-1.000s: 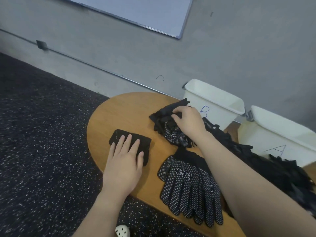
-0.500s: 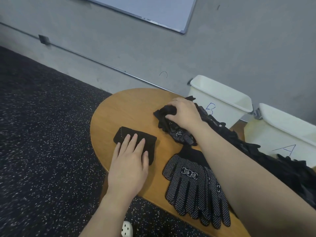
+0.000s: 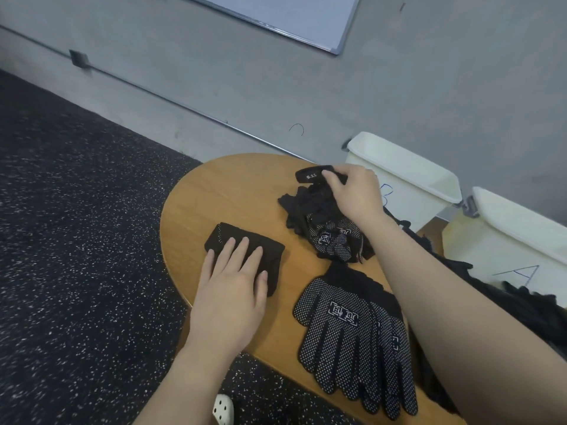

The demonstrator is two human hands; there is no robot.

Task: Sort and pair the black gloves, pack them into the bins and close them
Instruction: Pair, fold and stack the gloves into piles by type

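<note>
Black gloves: a loose heap lies at the far side of the wooden counter; more black fabric trails behind the right forearm, too tangled to count.
Right hand: the right hand reaches into the heap, its fingers curled round a black strap with white lettering.
Left hand: the left hand lies flat on a folded black glove, fingers straight and slightly spread.
Paired so far: one stacked set of dotted gloves lies near the counter's front edge; how many are in the stack cannot be told.
Bins: two white ones, bin B and bin A, both open; no gloves are visible inside.
Progress: judged early; most sorting, all packing and closing remain.
</note>
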